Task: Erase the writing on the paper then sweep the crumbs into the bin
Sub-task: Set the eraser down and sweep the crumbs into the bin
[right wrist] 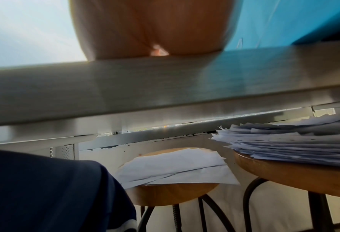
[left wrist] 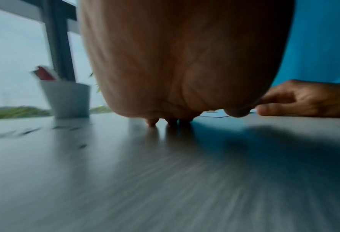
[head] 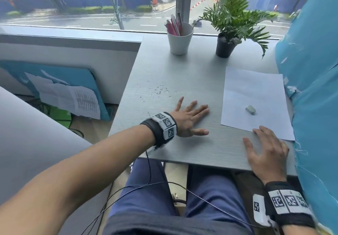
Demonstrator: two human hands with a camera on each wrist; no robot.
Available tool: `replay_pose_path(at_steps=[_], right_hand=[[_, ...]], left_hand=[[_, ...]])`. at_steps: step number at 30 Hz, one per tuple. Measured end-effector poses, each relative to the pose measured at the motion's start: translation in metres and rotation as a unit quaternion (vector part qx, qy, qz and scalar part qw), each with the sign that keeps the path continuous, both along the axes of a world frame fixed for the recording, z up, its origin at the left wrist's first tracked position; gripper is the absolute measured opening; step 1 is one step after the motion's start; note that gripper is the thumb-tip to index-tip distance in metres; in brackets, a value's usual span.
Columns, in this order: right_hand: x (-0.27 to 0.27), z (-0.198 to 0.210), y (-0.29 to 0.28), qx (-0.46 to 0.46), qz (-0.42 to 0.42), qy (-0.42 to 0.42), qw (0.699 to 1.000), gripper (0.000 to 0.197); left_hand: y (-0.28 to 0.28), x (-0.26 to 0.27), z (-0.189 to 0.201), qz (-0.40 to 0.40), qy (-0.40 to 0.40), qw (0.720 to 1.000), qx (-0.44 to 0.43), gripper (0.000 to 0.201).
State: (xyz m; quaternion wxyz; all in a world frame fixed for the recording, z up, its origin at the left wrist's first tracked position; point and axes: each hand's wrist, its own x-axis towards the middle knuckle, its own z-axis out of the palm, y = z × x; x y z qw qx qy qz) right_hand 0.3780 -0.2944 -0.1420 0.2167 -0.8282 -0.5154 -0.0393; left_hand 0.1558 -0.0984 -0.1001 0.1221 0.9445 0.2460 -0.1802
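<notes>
i see my left hand [head: 190,119] and right hand [head: 266,152] spread flat on the grey desk [head: 182,73] by the window [head: 91,2], crumbs [head: 161,91] scattered left of the paper [head: 254,95].

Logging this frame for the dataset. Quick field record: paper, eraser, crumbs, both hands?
paper: flat on the desk, right side, no writing visible
eraser: lies on the paper, untouched
crumbs: scattered on the desk, left of the paper
left hand: flat on the desk, fingers spread, holds nothing
right hand: open at the near edge, fingertips at the paper's corner
bin: not in view
</notes>
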Motion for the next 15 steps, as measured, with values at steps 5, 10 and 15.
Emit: replay_pose_path(at_steps=[5,10,15], right_hand=[[-0.001,0.000,0.001,-0.003,-0.004,0.003,1.000,0.052],[-0.001,0.001,0.000,-0.002,-0.005,0.009,1.000,0.054],[-0.001,0.001,0.000,-0.001,-0.007,0.008,1.000,0.053]], left_hand=[[0.059,-0.052,0.009,0.135,0.053,0.988,0.047,0.094],[0.055,-0.090,0.031,0.128,0.032,0.989,0.072,0.096],[-0.006,-0.155,0.038,-0.195,-0.003,0.977,0.080,0.089]])
